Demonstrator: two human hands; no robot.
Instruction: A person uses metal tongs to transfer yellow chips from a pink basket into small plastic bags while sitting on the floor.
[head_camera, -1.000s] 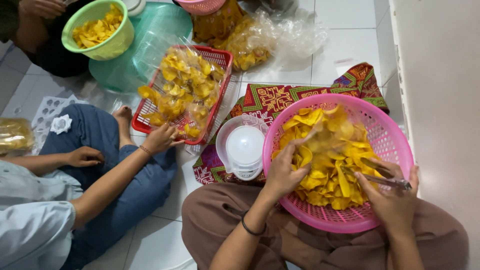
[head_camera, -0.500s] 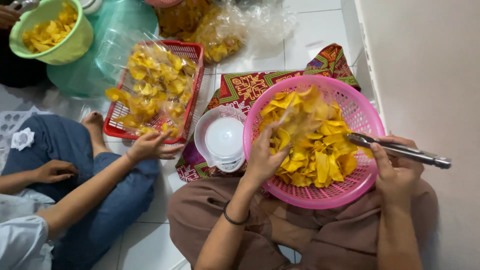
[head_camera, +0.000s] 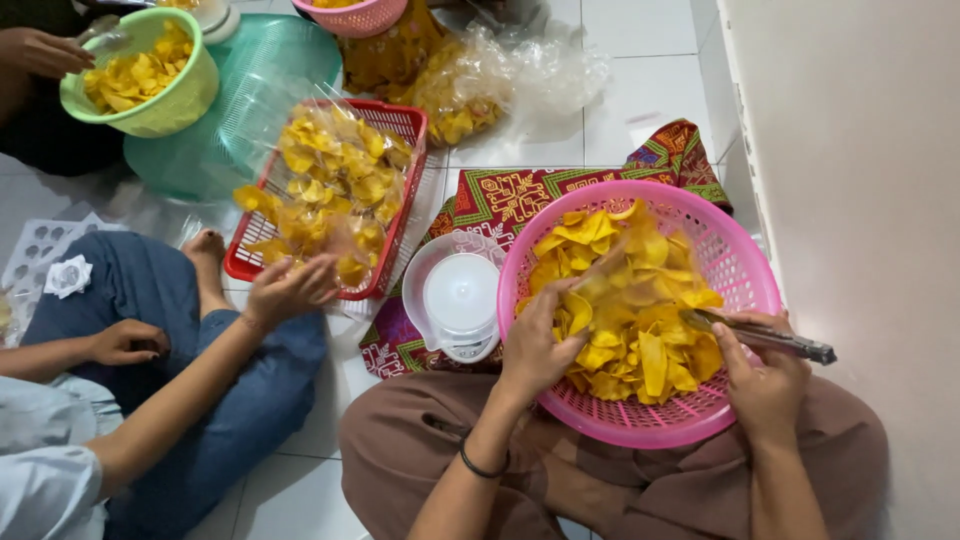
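A person seated on a tiled floor (head_camera: 640, 80) worked over a round pink plastic basket (head_camera: 745, 265) resting on their lap, heaped with thin yellow chips (head_camera: 640, 340). The left hand (head_camera: 535, 345) was closed on a clear plastic bag held at the basket's left rim; how tightly could not be told. The right hand (head_camera: 765, 385), at the right rim, was clamped on metal tongs (head_camera: 760, 335) whose tips lay among the chips. The two hands were well apart.

The chips looked light, stiff and brittle, likely to snap under a pinch, so a loose grip across their flat faces would suit them; the curled edges seemed weakest. The basket's lattice wall looked springy, the bag limp and slippery.

Just beside the basket's left edge stood a white kitchen scale (head_camera: 460, 300) on a patterned woven cloth (head_camera: 500, 195). Farther left, another person's hand (head_camera: 290, 290) touched a bagged heap of chips in a red rectangular basket (head_camera: 400, 120). A green bowl (head_camera: 175, 100) of chips sat near the far-left corner.
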